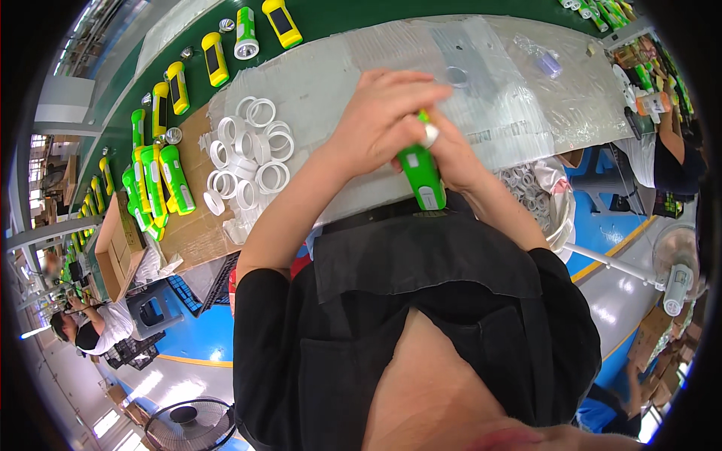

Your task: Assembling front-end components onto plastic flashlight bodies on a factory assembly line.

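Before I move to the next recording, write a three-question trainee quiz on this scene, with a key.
1. True or false: the left hand and the right hand are both on the green flashlight.
2. Where do the white rings lie: (a) on the floor, (b) left of the left hand, (c) inside a box?
3. Fill in: the long surface along the picture's top is coloured ___.

Key: 1 true; 2 b; 3 green.

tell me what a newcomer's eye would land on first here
Most likely the green flashlight between the left hand and right hand, near the middle of the view. Next would come the loose white rings to the left of the hands, then the heap of green-and-yellow flashlights farther left.
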Demonstrator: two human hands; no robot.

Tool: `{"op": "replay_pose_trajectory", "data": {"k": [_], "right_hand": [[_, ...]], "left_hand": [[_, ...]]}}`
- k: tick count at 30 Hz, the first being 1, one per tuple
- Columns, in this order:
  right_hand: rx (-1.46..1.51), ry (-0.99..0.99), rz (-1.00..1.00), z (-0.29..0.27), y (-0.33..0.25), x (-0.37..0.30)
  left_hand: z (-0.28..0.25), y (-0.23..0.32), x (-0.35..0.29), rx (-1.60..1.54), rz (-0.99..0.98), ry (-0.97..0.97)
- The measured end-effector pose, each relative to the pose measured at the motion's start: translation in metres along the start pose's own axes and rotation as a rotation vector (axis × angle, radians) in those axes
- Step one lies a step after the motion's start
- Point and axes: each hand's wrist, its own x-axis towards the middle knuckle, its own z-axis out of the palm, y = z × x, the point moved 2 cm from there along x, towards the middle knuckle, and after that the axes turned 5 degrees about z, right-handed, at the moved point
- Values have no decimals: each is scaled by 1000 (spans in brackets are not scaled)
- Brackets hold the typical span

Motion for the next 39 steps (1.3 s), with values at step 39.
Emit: {"op": "replay_pose_trajectory", "data": {"k": [39], "right_hand": [[-141, -96, 23, -16, -7, -1]], "left_hand": [[-7, -9, -16, -326, -140, -47]]}}
